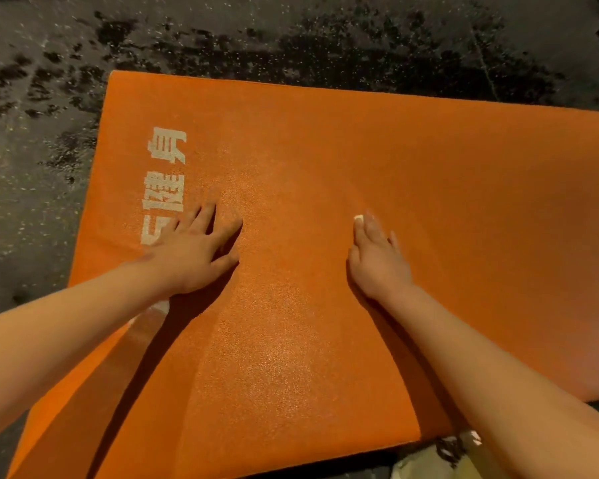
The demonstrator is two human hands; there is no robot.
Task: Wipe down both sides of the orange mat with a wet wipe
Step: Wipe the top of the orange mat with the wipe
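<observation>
The orange mat (325,160) lies flat on the ground and fills most of the view, with white printed characters along its left side. My left hand (191,250) rests palm down on the mat, fingers spread, partly covering the white print. My right hand (377,257) lies flat on the mat to the right, fingers straight and together. Neither hand holds anything. No wet wipe is in view.
Dark speckled ground (222,39) with wet patches surrounds the mat at the top and left. A pale yellowish piece of fabric (440,458) shows at the bottom edge, below the mat's near edge.
</observation>
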